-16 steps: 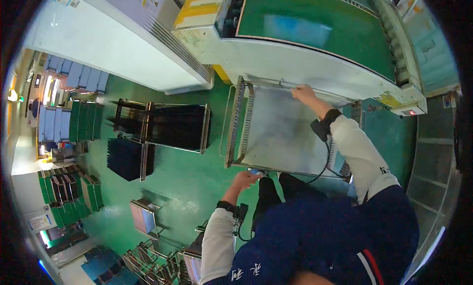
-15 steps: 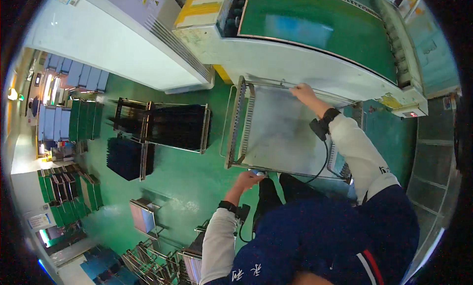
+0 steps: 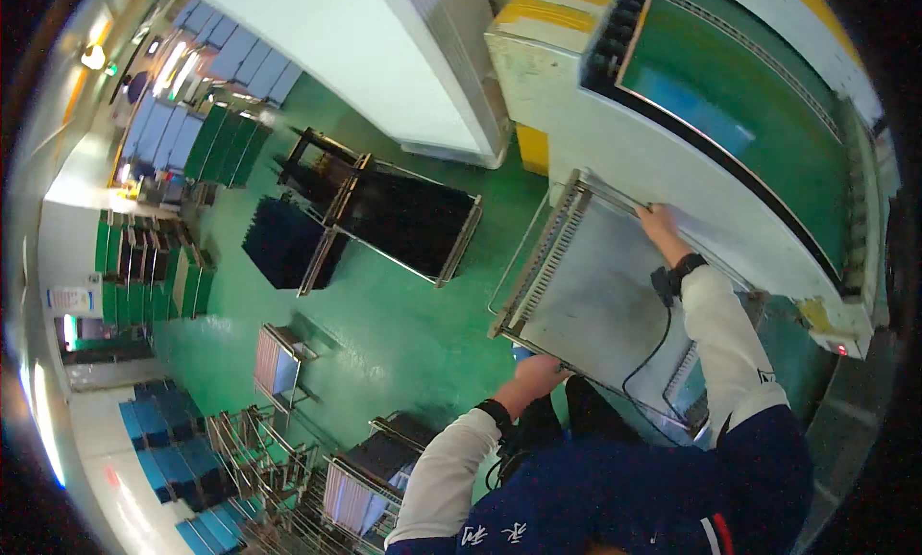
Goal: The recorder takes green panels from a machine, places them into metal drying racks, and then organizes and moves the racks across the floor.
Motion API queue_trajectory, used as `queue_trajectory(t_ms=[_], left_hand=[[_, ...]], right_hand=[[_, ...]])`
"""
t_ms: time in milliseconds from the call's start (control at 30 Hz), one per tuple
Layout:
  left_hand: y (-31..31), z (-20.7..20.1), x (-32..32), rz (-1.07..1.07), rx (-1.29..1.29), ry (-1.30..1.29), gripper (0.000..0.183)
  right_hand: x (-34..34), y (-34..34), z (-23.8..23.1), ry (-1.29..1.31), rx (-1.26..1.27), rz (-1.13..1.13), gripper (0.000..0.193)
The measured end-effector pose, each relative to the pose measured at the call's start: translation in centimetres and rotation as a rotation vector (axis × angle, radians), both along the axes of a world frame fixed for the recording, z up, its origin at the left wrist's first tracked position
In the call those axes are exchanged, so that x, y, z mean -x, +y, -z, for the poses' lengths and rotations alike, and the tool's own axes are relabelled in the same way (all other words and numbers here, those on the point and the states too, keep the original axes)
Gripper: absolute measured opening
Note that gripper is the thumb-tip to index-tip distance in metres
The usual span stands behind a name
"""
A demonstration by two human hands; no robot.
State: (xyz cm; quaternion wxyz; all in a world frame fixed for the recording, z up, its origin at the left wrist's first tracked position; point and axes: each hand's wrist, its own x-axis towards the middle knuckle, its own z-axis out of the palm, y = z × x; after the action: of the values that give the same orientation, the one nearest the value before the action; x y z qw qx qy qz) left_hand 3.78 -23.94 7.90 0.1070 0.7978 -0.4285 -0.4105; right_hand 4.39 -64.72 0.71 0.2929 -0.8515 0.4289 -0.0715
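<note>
A lamp (image 3: pixel 93 56) is glowing at ten o'clock and a strip light (image 3: pixel 46 425) is glaring at eight; the panel (image 3: pixel 768 171) is mirroring pale blue at two, while the sheet (image 3: pixel 600 291) near three is showing a dull sheen. The floor (image 3: pixel 370 353) is gleaming toward eight. Straight lines are bending near the edges, and the corners are going black.

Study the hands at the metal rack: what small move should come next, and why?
Probably settle the left hand on the near rail of the rack. The right hand grips the far rail, while the left, at the near one, shows no clear hold; two grips would likely steady the rack.
</note>
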Motion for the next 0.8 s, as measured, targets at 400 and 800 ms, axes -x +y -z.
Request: queue_trajectory(t_ms=[400,800], left_hand=[[1.6,5.1,3.1,0.219,-0.03,-0.13,0.017],[5.4,8.8,5.7,-1.015,-0.103,1.215,0.036]], right_hand=[[-2.3,0.8,-0.7,0.342,-0.021,0.12,0.04],[0.8,-3.4,2.1,-0.011,-0.123,-0.356,0.02]])
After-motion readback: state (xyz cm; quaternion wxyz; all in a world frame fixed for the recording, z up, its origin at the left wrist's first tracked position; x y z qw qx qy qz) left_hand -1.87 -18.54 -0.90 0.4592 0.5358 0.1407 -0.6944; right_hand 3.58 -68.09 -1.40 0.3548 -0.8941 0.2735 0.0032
